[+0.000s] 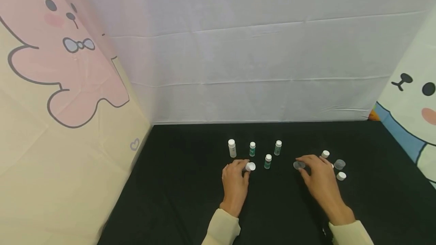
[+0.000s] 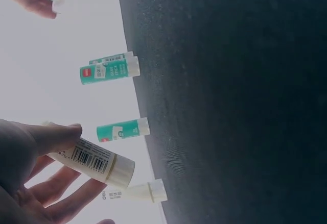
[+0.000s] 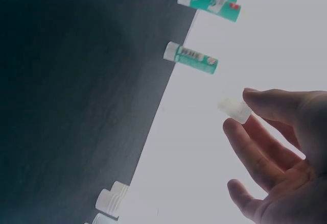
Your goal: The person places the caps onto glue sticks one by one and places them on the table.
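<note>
My left hand (image 1: 235, 184) grips a white glue stick (image 2: 94, 160) between thumb and fingers, tilted above the black table; its barcode shows in the left wrist view. Thumb and fingertips of my right hand (image 1: 320, 180) pinch a small translucent cap (image 3: 236, 109), held away from the glue sticks. Another white glue stick (image 1: 232, 148) stands beyond the left hand. Between the hands, green glue sticks stand upright: one at the left (image 1: 252, 149), one nearer me (image 1: 267, 162), one farther right (image 1: 277, 148).
Around the right hand lie white caps, one behind it (image 1: 325, 154) and one to its right (image 1: 341, 176), with another partly hidden by the fingers. A clear cap (image 1: 339, 164) lies beside them. Behind the black table (image 1: 190, 184) hangs a white cloth (image 1: 259, 56).
</note>
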The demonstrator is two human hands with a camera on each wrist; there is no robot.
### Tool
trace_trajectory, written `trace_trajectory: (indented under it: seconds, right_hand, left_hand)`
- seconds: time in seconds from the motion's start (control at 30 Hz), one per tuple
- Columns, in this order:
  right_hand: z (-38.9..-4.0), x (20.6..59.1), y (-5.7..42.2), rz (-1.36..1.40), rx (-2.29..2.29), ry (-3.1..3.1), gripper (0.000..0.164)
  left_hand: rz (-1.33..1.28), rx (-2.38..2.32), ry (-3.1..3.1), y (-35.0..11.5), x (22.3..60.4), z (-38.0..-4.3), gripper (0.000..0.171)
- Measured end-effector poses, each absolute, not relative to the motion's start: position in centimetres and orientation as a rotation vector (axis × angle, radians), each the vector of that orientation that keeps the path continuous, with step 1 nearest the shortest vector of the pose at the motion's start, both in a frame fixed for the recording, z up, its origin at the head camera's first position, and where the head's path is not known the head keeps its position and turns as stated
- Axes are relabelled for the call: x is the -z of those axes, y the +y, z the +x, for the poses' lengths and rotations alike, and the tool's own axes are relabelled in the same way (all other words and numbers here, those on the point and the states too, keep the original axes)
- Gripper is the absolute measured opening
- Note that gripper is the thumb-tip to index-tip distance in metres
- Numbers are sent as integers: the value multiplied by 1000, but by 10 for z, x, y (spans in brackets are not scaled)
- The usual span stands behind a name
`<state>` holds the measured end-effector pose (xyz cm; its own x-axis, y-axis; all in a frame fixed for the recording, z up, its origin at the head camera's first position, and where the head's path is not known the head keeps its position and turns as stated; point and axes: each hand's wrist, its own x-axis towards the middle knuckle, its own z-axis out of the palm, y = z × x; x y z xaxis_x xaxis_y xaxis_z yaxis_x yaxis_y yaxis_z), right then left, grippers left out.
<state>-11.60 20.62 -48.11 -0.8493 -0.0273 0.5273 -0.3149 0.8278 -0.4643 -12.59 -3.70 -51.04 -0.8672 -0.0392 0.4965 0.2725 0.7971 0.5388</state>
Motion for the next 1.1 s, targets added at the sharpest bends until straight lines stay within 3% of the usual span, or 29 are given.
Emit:
trace_trajectory:
  seconds: [1.1]
  right_hand:
    - [-95, 456, 146, 466, -900, -2333, 46]
  left_hand:
    - [-245, 664, -2479, -31, 508, -117, 34]
